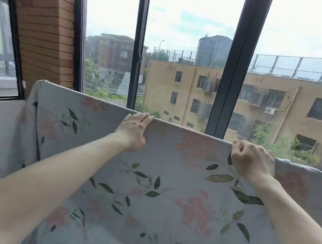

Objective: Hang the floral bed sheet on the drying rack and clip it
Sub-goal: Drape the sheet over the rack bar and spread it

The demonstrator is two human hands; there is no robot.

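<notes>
Hanging over a hidden rail, one floral bed sheet (168,183) fills the lower half of the view. Its folded top edge is the long axis: it runs from a raised corner at upper left, beside the brick pillar (44,26), down and across to the right edge of frame. Near panel falls toward the camera; pink blooms and dark green leaves on pale grey cloth. The rack itself is covered by the sheet and cannot be made out.

Two hands, both on the top edge, well apart.
- Left hand (133,131): palm flat against the near face, fingers (146,118) straight and close together, tips lying over the fold. Pressing rather than gripping.
- Right hand (253,159): curled into a fist at the fold, fingers clamped on a pinch of cloth at the edge; thumb side toward the left hand.

Both forearms bare, reaching up from the bottom corners.

Behind the sheet: window (188,23) with three dark upright frame bars, tan building (181,83) and overcast sky beyond.
</notes>
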